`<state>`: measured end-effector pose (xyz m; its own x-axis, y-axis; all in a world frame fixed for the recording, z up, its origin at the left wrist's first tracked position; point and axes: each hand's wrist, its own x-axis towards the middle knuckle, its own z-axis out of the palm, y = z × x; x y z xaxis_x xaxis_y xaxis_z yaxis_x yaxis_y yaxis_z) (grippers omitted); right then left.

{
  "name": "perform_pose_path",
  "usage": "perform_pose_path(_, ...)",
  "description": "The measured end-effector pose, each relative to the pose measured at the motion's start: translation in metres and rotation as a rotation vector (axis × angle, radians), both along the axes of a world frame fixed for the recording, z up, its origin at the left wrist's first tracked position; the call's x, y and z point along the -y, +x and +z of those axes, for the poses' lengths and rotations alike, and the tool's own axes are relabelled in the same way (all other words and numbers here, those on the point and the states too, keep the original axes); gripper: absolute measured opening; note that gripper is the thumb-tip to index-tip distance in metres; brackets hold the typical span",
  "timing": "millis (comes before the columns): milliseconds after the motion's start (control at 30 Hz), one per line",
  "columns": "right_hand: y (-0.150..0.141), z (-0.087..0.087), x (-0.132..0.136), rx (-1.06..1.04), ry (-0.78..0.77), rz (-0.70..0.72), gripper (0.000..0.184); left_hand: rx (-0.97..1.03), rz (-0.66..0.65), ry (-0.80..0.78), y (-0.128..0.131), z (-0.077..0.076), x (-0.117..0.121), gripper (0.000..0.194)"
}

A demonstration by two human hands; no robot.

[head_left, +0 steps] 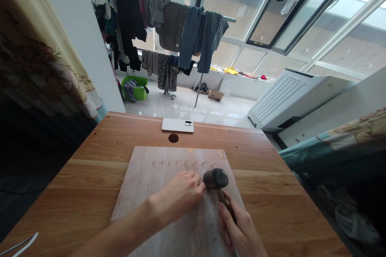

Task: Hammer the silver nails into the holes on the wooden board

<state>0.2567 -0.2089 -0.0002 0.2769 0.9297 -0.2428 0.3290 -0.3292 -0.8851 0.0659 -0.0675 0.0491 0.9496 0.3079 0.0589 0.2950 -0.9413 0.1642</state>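
My right hand (239, 227) is wrapped round the handle of a hammer (215, 178) with a thick black head. The hammer head hangs over the right part of a pale wooden board (144, 196), right beside my left fingertips. My left hand (188, 188) rests low over the board with its fingers closed in a pinch; what they hold, if anything, is hidden. Beyond the hands, a row runs across the board: several small dark nail heads or holes (162, 162) on the left, and several thin nails (194, 163) standing up, some leaning, on the right.
The board lies on a wooden table (271, 192). A white phone (177, 125) lies near the far edge, by a round dark hole (173, 138). A white cable (27, 245) shows at lower left. Beyond stand a clothes rack (197, 90), a green basket (140, 93) and a white appliance (289, 96).
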Motion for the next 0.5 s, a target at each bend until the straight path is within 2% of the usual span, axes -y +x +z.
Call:
perform_pose_path(133,-0.002,0.000,0.000,-0.007,0.004,0.050,0.063,-0.046,0.000,-0.012,0.006,-0.002,0.005,0.017)
perform_pose_path(267,0.000,-0.005,0.000,-0.041,-0.009,0.014,0.065,0.001,0.037,-0.062,-0.003,-0.003,-0.010,0.018)
perform_pose_path(400,0.000,-0.010,0.001,-0.022,-0.021,-0.015,0.069,0.168,0.195,-0.227,-0.029,-0.009,-0.041,0.025)
perform_pose_path(500,-0.004,-0.009,0.001,-0.002,-0.001,-0.056,0.069,0.431,0.291,-0.398,-0.046,-0.019,-0.063,0.025)
